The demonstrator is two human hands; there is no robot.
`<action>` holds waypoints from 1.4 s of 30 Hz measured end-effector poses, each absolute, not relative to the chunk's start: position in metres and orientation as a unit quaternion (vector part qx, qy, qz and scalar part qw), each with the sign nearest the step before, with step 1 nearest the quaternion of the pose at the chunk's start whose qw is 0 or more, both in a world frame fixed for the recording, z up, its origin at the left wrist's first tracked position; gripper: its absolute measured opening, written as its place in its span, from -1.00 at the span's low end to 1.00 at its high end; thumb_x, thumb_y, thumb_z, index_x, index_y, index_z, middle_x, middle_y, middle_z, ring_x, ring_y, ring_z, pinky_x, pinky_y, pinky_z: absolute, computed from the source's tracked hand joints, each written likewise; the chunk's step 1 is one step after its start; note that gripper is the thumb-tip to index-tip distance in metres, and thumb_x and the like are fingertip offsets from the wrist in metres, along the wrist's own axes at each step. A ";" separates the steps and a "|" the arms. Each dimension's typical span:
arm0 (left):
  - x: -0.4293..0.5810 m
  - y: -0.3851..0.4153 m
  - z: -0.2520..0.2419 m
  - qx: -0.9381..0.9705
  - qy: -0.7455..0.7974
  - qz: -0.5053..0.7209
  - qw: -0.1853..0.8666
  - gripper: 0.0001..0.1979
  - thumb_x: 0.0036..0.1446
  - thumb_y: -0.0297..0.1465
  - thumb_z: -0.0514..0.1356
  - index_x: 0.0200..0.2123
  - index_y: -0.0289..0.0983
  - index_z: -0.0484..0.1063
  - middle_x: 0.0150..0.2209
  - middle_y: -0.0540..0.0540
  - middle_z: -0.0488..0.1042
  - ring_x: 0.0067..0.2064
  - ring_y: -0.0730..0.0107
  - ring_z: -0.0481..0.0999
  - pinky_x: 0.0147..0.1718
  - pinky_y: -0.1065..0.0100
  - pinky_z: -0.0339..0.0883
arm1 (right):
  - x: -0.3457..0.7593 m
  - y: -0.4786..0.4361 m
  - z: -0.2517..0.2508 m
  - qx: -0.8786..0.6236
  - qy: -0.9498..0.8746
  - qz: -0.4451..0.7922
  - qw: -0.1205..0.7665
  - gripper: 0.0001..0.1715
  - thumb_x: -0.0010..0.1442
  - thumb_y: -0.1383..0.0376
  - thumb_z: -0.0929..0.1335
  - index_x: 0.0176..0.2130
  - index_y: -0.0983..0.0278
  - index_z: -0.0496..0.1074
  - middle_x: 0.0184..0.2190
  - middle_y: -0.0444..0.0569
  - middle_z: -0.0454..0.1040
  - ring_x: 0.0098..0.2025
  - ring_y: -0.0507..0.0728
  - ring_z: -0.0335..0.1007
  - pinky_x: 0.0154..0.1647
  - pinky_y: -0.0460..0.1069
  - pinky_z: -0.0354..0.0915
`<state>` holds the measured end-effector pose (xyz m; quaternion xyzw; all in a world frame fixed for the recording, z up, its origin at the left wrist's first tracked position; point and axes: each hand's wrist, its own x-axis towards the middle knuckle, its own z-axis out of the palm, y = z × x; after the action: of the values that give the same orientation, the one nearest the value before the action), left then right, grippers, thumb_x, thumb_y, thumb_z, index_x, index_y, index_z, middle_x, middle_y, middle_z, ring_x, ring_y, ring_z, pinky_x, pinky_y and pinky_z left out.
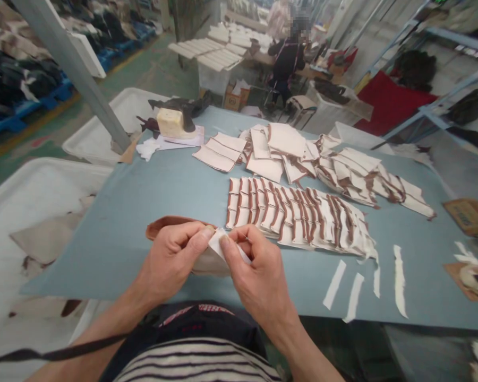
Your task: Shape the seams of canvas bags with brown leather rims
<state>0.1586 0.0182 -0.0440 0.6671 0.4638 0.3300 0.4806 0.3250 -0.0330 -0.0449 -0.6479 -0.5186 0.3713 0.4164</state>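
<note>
At the near edge of the desk (143,207), the left hand (171,260) and the right hand (255,276) meet over a cream piece (209,263) with a brown rim. The piece is flat and rounded, pale on the face that shows, with its brown edge curving out past the left hand. Both hands pinch a small white strip (223,245) at its top, thumb and forefinger closed on it from either side. Just beyond, toward the middle of the desk, lies a row of overlapped pieces (298,215) of the same cream with brown bands. Loose white strips (354,289) lie near the near right edge.
</note>
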 end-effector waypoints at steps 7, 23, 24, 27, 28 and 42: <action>0.153 0.015 -0.046 0.651 0.475 0.303 0.509 -0.52 0.29 -0.07 0.12 -0.57 -0.25 0.36 -0.53 0.01 0.29 -0.48 0.41 0.25 -0.53 0.41 0.12 | 0.324 -0.038 -0.041 -0.628 -0.505 0.430 0.408 -0.70 0.30 0.05 0.36 -0.39 0.13 0.32 -0.66 -0.25 0.35 -0.64 0.03 0.20 -0.57 -0.05 0.07; 0.163 0.012 -0.048 0.647 0.471 0.301 0.518 -0.53 0.28 -0.09 0.16 -0.58 -0.25 0.37 -0.53 0.01 0.28 -0.48 0.42 0.23 -0.53 0.38 0.07 | 0.334 -0.043 -0.041 -0.614 -0.486 0.464 0.414 -0.64 0.31 0.00 0.38 -0.39 0.16 0.32 -0.63 -0.27 0.31 -0.61 0.00 0.16 -0.58 -0.08 0.05; 0.162 0.013 -0.049 0.645 0.472 0.296 0.523 -0.53 0.28 -0.09 0.16 -0.58 -0.25 0.37 -0.53 0.02 0.28 -0.48 0.42 0.22 -0.53 0.38 0.07 | 0.335 -0.043 -0.042 -0.612 -0.486 0.471 0.410 -0.64 0.30 0.00 0.38 -0.39 0.16 0.32 -0.63 -0.27 0.31 -0.60 0.00 0.16 -0.58 -0.08 0.05; 0.159 0.015 -0.052 0.641 0.468 0.289 0.535 -0.52 0.29 -0.08 0.17 -0.58 -0.25 0.37 -0.53 0.01 0.29 -0.48 0.41 0.23 -0.52 0.38 0.08 | 0.337 -0.042 -0.043 -0.608 -0.478 0.491 0.400 -0.63 0.29 -0.01 0.39 -0.40 0.16 0.33 -0.61 -0.27 0.31 -0.58 0.00 0.17 -0.58 -0.08 0.07; 0.158 0.015 -0.053 0.640 0.466 0.291 0.537 -0.52 0.29 -0.08 0.18 -0.58 -0.25 0.37 -0.53 0.01 0.30 -0.47 0.41 0.24 -0.52 0.38 0.10 | 0.336 -0.041 -0.043 -0.609 -0.476 0.493 0.400 -0.62 0.29 -0.01 0.39 -0.40 0.16 0.33 -0.61 -0.26 0.31 -0.58 0.01 0.18 -0.57 -0.08 0.08; 0.158 0.020 -0.059 0.612 0.457 0.306 0.569 -0.57 0.26 -0.13 0.26 -0.59 -0.24 0.44 -0.53 -0.01 0.35 -0.49 0.37 0.29 -0.55 0.38 0.24 | 0.338 -0.031 -0.046 -0.590 -0.469 0.533 0.384 -0.64 0.26 0.02 0.39 -0.41 0.17 0.30 -0.58 -0.27 0.30 -0.53 0.00 0.17 -0.54 -0.08 0.05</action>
<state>0.1579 0.0202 -0.0588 0.6115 0.4574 0.3058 0.5686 0.3382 -0.0314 -0.0460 -0.5901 -0.4690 0.5332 0.3842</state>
